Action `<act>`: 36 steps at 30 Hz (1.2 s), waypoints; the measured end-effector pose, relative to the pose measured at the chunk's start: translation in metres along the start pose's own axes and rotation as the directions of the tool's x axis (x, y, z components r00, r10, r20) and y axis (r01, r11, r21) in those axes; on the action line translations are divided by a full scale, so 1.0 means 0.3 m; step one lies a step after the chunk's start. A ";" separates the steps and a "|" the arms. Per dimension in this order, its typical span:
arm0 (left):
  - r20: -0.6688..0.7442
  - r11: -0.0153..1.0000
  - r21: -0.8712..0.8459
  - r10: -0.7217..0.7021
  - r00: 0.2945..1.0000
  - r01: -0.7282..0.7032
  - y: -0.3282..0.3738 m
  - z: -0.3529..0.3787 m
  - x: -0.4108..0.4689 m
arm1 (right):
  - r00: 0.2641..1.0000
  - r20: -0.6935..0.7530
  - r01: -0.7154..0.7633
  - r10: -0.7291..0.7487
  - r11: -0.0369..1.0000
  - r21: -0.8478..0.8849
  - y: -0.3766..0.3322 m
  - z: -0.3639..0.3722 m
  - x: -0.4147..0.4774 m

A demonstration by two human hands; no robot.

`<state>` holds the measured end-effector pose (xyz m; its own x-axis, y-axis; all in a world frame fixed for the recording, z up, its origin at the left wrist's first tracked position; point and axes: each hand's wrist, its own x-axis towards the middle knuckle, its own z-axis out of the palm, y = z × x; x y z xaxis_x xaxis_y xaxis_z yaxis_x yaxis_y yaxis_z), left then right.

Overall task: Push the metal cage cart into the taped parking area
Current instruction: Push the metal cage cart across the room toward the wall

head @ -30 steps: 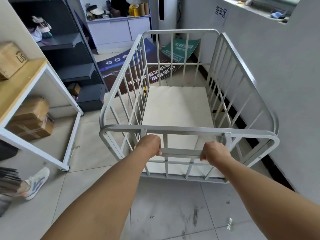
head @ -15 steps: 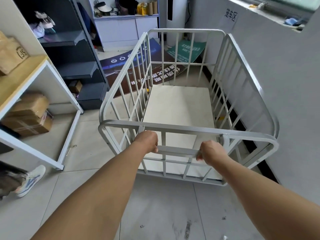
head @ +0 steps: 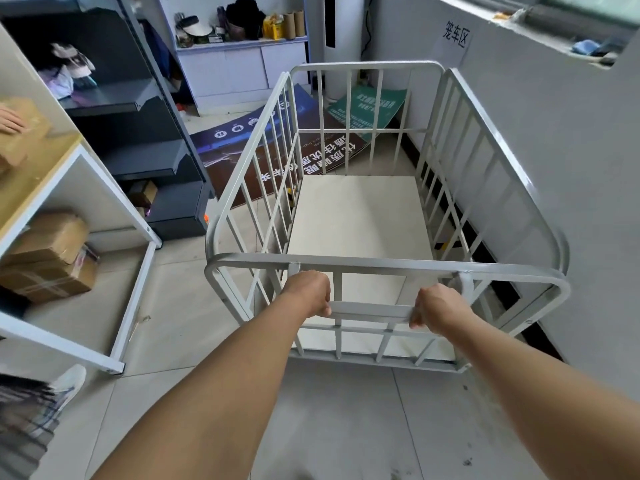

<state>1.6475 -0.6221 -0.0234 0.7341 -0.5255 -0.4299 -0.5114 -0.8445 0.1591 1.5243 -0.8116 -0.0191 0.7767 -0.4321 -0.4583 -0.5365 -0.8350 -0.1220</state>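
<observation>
A grey metal cage cart (head: 384,263) with barred sides and a pale flat floor stands on the tiled floor straight ahead, its right side close along the grey wall. My left hand (head: 310,292) and my right hand (head: 438,308) both grip the flat handle bar on the cart's near side, a little below the top rail. Bits of yellow tape (head: 445,244) show through the right bars near the wall base. A paper sign with characters (head: 456,35) hangs on the wall above the cart's far end.
A white-framed shelf (head: 136,221) with cardboard boxes (head: 48,258) stands at left, a dark shelf unit (head: 138,133) behind it. Printed boards (head: 239,140) lie on the floor beyond the cart. Another person's shoe (head: 71,382) and hand (head: 10,121) show at left.
The cart has rolled forward along the wall with both hands still on the handle bar. I have stepped after it, and the left shelf has slid back in view.
</observation>
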 end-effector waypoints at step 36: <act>-0.026 0.990 -0.106 -0.092 0.995 0.089 -0.138 -0.135 0.199 | 0.999 0.020 0.047 -0.047 0.999 -0.002 -0.149 -0.104 0.243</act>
<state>1.7306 -0.6227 -0.0198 0.7894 -0.4483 -0.4194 -0.3938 -0.8939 0.2141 1.6150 -0.8165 -0.0196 0.7943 -0.3856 -0.4695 -0.4987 -0.8552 -0.1413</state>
